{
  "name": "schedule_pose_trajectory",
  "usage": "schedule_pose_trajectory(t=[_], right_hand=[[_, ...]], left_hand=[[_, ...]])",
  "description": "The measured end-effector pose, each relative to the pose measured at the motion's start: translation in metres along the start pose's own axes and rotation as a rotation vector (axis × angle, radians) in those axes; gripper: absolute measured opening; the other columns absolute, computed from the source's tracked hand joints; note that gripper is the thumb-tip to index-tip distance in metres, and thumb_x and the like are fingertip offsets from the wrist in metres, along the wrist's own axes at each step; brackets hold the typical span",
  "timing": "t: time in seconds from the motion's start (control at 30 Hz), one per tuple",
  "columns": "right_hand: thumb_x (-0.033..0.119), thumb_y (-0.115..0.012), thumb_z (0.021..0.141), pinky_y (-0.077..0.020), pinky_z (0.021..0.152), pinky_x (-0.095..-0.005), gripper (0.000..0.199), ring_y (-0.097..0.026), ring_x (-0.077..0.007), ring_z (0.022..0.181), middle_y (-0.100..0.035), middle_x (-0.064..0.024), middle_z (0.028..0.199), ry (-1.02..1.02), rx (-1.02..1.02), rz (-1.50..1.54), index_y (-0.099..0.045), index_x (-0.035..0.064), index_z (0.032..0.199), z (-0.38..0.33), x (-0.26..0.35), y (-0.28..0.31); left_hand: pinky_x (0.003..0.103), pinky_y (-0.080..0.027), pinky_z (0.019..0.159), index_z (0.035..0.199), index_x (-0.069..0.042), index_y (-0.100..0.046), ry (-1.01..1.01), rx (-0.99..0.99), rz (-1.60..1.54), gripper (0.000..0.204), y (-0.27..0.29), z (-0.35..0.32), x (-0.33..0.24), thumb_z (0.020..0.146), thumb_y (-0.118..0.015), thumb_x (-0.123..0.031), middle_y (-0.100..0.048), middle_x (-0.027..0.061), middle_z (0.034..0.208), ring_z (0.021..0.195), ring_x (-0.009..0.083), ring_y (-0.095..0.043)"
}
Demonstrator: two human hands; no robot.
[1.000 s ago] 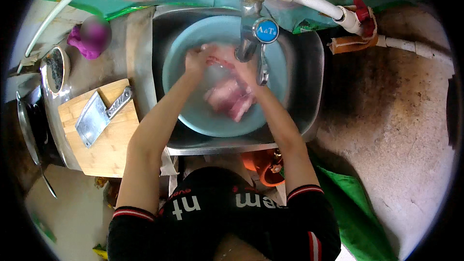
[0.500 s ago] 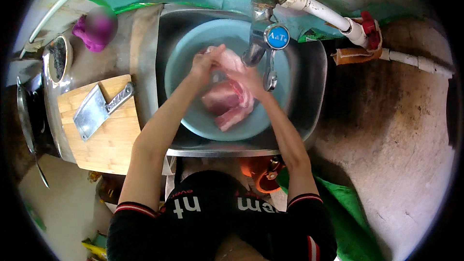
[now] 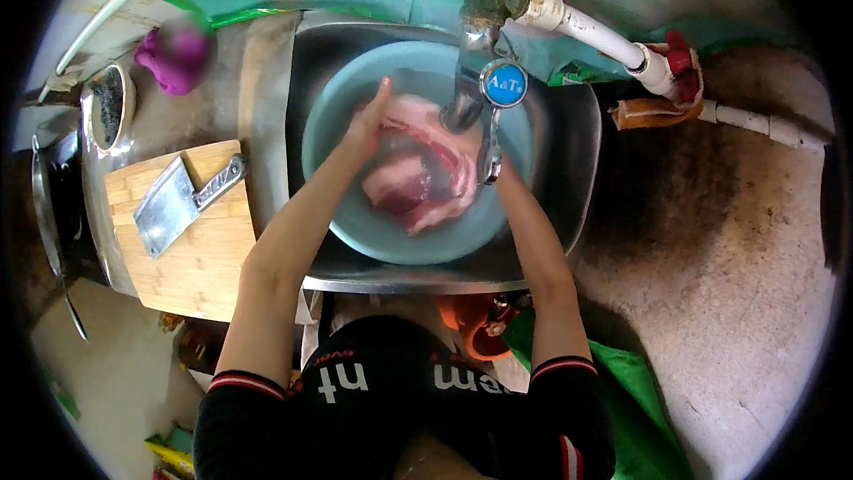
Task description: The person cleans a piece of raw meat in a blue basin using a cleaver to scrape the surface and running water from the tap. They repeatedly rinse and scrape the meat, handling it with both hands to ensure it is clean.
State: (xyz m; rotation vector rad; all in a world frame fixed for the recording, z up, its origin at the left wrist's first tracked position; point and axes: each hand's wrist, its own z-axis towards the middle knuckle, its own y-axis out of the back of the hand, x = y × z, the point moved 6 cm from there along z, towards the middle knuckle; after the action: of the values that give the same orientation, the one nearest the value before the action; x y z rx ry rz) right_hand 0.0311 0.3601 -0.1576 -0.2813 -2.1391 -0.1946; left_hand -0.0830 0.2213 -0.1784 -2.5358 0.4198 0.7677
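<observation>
in the blue basin under the tap, the left hand grips a slab of raw pork; the right hand is hidden, its grip impossible to tell.

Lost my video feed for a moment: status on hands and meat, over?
Left hand on raw meat in blue basin. Right hand hidden behind tap, grip unclear. Cleaver idle on cutting board.
</observation>
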Motion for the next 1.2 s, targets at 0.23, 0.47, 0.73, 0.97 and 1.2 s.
schedule_pose_trajectory(t=[0.23,0.47,0.73,0.97,1.2], right_hand=[[0.022,-0.061,0.083,-0.0502,0.062,-0.0478,0.029,-0.062,-0.0361,0.069,-0.061,-0.0176,0.078,0.482,-0.566,-1.124,-0.051,0.0037,0.103,-0.012,0.009,-0.042],[0.013,-0.056,0.085,-0.0454,0.074,-0.0532,0.029,-0.059,-0.0404,0.089,-0.059,-0.0226,0.099,0.110,-0.463,-0.925,-0.050,0.0019,0.111,0.011,-0.022,-0.029],[0.011,-0.059,0.081,-0.0460,0.079,-0.0462,0.029,-0.061,-0.0387,0.091,-0.060,-0.0200,0.107,0.439,-0.365,-0.646,-0.058,0.0092,0.110,-0.085,0.034,-0.059],[0.012,-0.057,0.080,-0.0488,0.068,-0.0405,0.015,-0.062,-0.0334,0.079,-0.066,-0.0154,0.085,0.202,-0.356,-1.463,-0.066,0.0029,0.087,0.001,-0.013,-0.011],[0.004,-0.059,0.073,-0.0480,0.072,-0.0440,0.026,-0.060,-0.0351,0.089,-0.062,-0.0168,0.097,0.257,-0.139,-1.366,-0.065,0.0050,0.099,0.003,-0.011,-0.012]], left_hand=[[0.040,-0.050,0.080,0.108,0.001,-0.059,-0.064,-0.294,-0.252,0.059,0.001,-0.044,0.014,0.086,-0.060,-0.054,-0.062,0.0112,0.099,0.091,0.0239,-0.061],[0.035,-0.050,0.073,0.094,-0.007,-0.061,0.009,0.011,-0.461,0.036,-0.027,-0.056,0.034,0.087,-0.066,-0.042,-0.060,0.0076,0.089,0.082,0.0208,-0.059],[0.034,-0.048,0.068,0.094,-0.005,-0.054,0.089,0.149,-0.391,0.020,-0.031,-0.052,0.023,0.084,-0.065,-0.019,-0.055,0.0058,0.086,0.079,0.0189,-0.054],[0.031,-0.049,0.070,0.110,-0.004,-0.047,-0.124,0.256,-0.061,0.031,-0.014,-0.056,0.030,0.084,-0.060,-0.018,-0.056,0.0089,0.093,0.083,0.0197,-0.058],[0.037,-0.052,0.066,0.118,-0.004,-0.043,-0.088,0.385,-0.227,0.042,-0.022,-0.108,0.002,0.083,-0.062,-0.017,-0.055,0.0094,0.091,0.083,0.0219,-0.060]])
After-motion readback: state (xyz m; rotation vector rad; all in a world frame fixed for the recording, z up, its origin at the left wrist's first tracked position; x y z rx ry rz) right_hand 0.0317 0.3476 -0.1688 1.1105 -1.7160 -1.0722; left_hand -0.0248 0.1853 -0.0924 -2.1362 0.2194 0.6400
